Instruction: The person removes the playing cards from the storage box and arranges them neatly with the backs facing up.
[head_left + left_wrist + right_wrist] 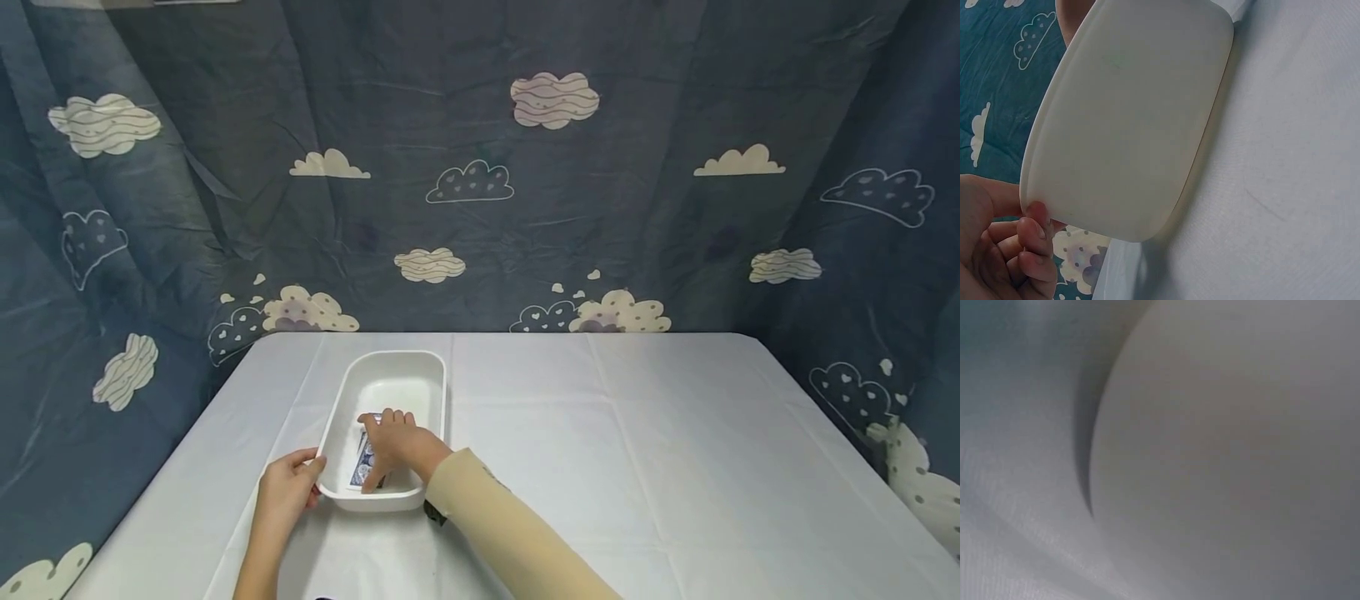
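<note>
A white rectangular tray [397, 367] with rounded corners stands at the left part of the table. My left hand [288, 487] pinches its near left rim; in the left wrist view the hand [1007, 244] holds the rim at a corner. Inside the tray lie blue-and-white patterned playing cards [363, 463], partly hidden under my right hand [401, 446]. That hand grips them, thumb at the near end and fingers at the far end. The right wrist view shows only the tray's outer wall [1222, 456], blurred, with no fingers.
A white cloth covers the table [600, 458], which reaches well to the right of the tray. Behind and at both sides hangs a dark blue curtain [480, 108] with cloud prints. A small dark object [434, 513] shows beneath the right wrist.
</note>
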A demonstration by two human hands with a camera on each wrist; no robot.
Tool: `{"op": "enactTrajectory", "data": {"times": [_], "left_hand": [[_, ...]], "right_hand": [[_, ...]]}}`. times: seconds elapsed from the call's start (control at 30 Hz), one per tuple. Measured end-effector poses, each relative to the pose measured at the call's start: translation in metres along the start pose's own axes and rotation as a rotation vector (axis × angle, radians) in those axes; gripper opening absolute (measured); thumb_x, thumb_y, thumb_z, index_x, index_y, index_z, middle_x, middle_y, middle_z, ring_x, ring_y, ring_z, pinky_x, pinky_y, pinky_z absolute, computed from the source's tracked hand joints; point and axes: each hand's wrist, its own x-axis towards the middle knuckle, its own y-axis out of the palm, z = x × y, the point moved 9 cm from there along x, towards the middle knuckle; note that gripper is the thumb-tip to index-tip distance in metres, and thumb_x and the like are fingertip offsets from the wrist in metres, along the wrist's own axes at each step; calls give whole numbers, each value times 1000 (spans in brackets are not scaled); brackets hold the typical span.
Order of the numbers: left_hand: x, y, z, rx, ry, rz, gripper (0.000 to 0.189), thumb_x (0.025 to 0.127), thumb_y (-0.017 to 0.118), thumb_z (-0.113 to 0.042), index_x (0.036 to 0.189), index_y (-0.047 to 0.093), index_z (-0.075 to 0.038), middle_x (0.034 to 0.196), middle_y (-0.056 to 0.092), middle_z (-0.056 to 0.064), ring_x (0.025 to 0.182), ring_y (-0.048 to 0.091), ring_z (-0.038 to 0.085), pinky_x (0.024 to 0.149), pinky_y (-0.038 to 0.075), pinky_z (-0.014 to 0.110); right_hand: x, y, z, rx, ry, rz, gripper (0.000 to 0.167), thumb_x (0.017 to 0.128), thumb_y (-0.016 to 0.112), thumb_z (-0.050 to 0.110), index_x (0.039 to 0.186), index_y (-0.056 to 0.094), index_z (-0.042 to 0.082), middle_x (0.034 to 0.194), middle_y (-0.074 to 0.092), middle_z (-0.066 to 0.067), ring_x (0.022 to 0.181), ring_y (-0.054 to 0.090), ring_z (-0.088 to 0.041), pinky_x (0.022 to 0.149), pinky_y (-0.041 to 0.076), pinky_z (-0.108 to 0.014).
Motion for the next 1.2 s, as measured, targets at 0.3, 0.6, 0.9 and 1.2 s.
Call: {"op": "enactTrajectory", "data": {"times": [0.3, 0.6, 0.9, 1.2], "left_hand": [[0, 0, 0, 3, 0, -2, 38, 87, 52, -13, 117, 52, 11, 50, 52, -4, 39, 45, 9, 41, 36, 24], [0, 1, 1, 15, -6, 0, 39, 88, 51, -15, 118, 52, 11, 50, 52, -4, 39, 45, 9, 42, 36, 24], [0, 0, 0, 13, 11, -5, 40, 88, 50, -16, 118, 52, 11, 52, 52, -4, 41, 46, 9, 43, 38, 24], [0, 0, 1, 10, -3, -5, 41, 88, 50, -16, 118, 52, 10, 52, 53, -4, 42, 46, 9, 44, 38, 24]], "right_hand": [[-1, 0, 0, -5, -13, -5, 102, 57, 75, 59, 140, 22, 31, 112, 42, 1, 90, 38, -10, 79, 33, -21], [-1, 1, -1, -40, -35, 7, 103, 60, 73, 61, 141, 16, 36, 113, 43, 2, 94, 38, -9, 84, 31, -22], [-11, -15, -4, -129, -137, -6, 86, 67, 67, 61, 139, 33, 27, 128, 42, 3, 109, 43, -11, 97, 29, -31], [-28, -37, -8, -130, -206, -25, 74, 74, 61, 57, 138, 38, 27, 137, 40, 5, 122, 38, -12, 102, 28, -31]]}}
